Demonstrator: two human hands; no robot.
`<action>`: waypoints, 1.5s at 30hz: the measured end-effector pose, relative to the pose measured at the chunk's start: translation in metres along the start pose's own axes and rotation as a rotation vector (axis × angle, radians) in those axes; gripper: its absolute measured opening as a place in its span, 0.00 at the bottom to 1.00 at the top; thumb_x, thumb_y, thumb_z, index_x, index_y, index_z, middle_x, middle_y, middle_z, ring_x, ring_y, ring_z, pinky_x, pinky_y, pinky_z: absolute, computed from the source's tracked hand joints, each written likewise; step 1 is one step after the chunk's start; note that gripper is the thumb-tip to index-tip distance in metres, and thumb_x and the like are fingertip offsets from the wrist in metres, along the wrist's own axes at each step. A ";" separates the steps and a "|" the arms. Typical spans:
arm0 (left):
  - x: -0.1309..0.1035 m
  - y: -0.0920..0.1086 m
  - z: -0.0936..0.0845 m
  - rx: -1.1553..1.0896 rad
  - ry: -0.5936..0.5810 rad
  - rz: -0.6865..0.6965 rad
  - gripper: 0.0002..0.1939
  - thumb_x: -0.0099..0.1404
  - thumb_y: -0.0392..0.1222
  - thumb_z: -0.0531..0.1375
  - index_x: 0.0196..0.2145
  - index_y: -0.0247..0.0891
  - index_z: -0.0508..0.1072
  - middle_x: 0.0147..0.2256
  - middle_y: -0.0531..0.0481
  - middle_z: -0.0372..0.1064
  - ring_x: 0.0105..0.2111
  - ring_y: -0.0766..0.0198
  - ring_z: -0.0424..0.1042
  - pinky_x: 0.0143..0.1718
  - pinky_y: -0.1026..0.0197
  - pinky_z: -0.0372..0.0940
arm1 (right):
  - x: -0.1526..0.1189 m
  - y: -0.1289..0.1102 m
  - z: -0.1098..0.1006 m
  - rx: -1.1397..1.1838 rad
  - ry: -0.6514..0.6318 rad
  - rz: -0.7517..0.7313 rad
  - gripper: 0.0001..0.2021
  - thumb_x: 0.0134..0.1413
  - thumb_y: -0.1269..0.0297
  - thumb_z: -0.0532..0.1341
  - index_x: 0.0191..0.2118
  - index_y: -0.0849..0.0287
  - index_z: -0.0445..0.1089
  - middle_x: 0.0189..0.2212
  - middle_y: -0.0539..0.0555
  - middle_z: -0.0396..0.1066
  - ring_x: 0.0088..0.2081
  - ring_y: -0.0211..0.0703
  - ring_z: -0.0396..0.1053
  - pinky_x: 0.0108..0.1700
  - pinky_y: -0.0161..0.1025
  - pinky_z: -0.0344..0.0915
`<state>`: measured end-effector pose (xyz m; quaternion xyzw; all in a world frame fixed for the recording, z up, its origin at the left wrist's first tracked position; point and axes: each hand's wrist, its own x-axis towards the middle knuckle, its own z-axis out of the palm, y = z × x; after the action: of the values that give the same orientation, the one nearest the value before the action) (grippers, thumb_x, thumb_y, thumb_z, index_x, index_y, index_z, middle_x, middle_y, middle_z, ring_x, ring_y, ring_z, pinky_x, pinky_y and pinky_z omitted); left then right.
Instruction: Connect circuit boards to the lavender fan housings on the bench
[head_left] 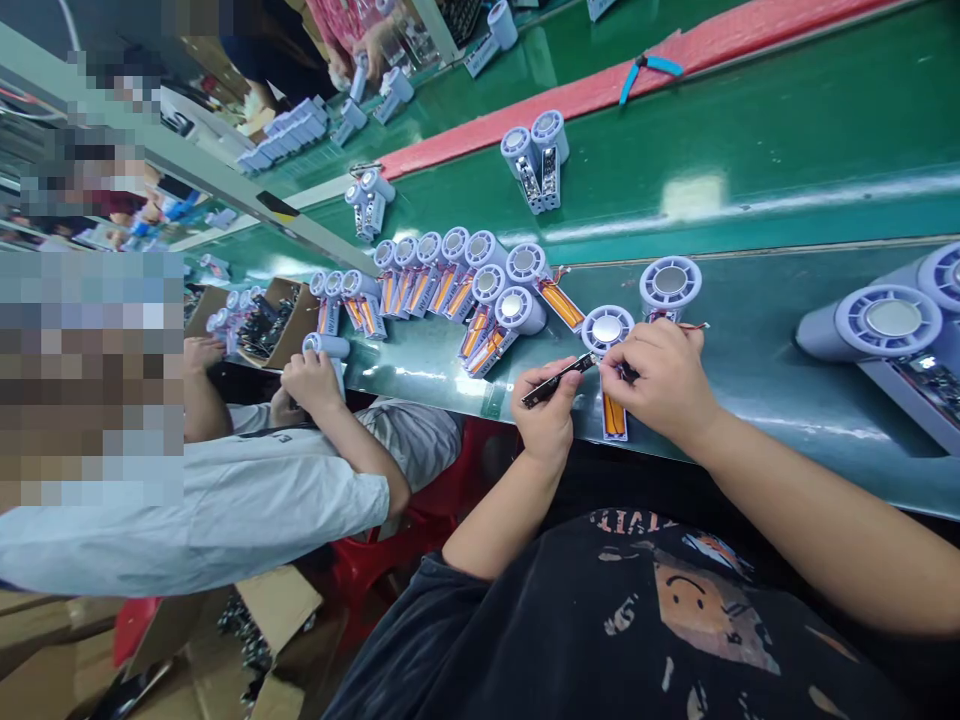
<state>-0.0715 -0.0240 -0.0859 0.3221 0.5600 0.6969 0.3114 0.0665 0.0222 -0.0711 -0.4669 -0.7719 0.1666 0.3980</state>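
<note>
Between the thumb and fingers of my left hand [546, 412] is a narrow black circuit board [556, 382], tilted up toward the right. My right hand [660, 385] is closed in a pinch at the board's upper end; something small and dark shows by its fingers, too hidden to name. Under and behind both hands lies an opened light-purple handheld fan [607, 328], its round head up and its orange battery [614, 416] showing in the handle. Another purple fan [670, 284] is just beyond my right hand, with its handle mostly hidden.
A row of opened fans [454, 245] runs leftward along the green bench [750, 400]. More fans [889, 320] lie at right; a pair [534, 150] stands farther back. Blue-handled pliers [649, 72] rest on a red strip [570, 105]. A co-worker's hand [315, 380] and a parts box [289, 320] are at left.
</note>
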 end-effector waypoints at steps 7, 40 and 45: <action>-0.003 -0.001 0.001 0.057 -0.082 -0.053 0.26 0.52 0.59 0.75 0.33 0.39 0.68 0.37 0.48 0.81 0.39 0.58 0.82 0.40 0.56 0.77 | 0.000 -0.001 0.001 0.001 0.003 0.027 0.11 0.55 0.67 0.58 0.23 0.56 0.70 0.24 0.50 0.68 0.35 0.46 0.63 0.42 0.46 0.48; 0.014 0.027 -0.049 0.020 -0.413 -0.285 0.23 0.55 0.56 0.73 0.41 0.39 0.77 0.42 0.45 0.80 0.32 0.62 0.81 0.40 0.58 0.77 | 0.015 0.013 -0.027 0.110 -0.042 -0.002 0.09 0.53 0.69 0.56 0.29 0.54 0.73 0.28 0.52 0.71 0.35 0.47 0.68 0.42 0.49 0.58; 0.028 0.040 -0.067 0.009 -0.539 -0.579 0.27 0.51 0.60 0.74 0.41 0.39 0.78 0.42 0.44 0.79 0.34 0.58 0.82 0.39 0.56 0.78 | 0.018 0.027 -0.037 -0.010 -0.274 -0.182 0.17 0.53 0.75 0.55 0.34 0.49 0.79 0.37 0.52 0.75 0.43 0.50 0.66 0.47 0.51 0.52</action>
<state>-0.1448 -0.0478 -0.0545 0.3238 0.5289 0.4683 0.6294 0.1068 0.0470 -0.0566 -0.3700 -0.8588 0.1881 0.3002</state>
